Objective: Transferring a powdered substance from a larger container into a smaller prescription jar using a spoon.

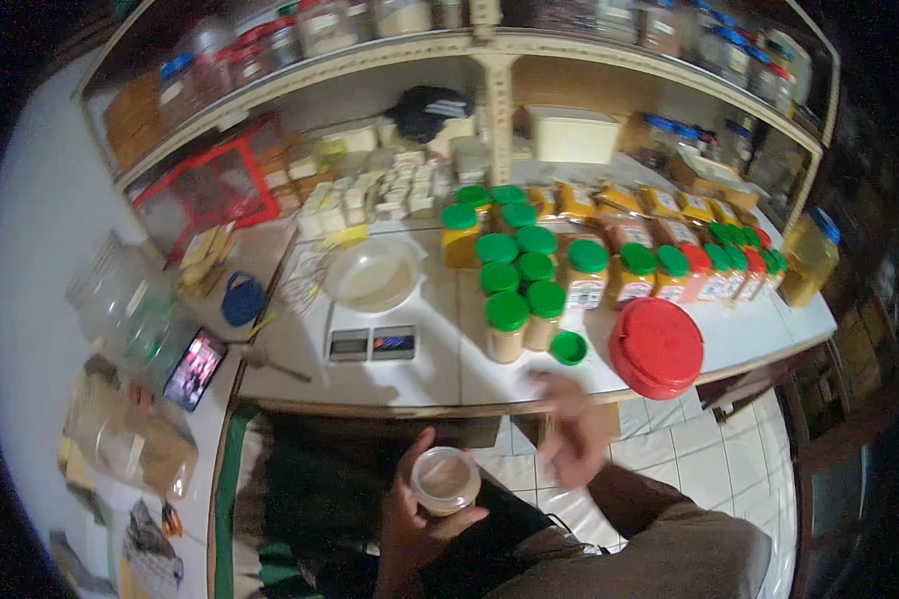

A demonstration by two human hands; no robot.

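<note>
From where I stand, the person's left hand (402, 514) is wrapped around a small clear jar (445, 479), thumb on one side and fingers on the other. The jar is held in the air just off the tabletop's front edge, over the lap, its round mouth facing up and something pale showing inside. The right hand (574, 439) is near the front edge too, reaching toward the tabletop (435, 384); it is blurred, and I cannot tell whether its fingers are grasping anything.

Just beyond that hand, a green lid (568, 347) lies by the front edge, next to a cluster of green-capped jars (506, 314). To its right, a round red tub (656, 344) sits at the same edge. More capped jars (672, 270) run in a row toward the right end, with yellow packets (577, 202) behind them near the back edge. Toward the left end, a kitchen scale (372, 343) lies in front of a wide pale bowl (373, 275).
</note>
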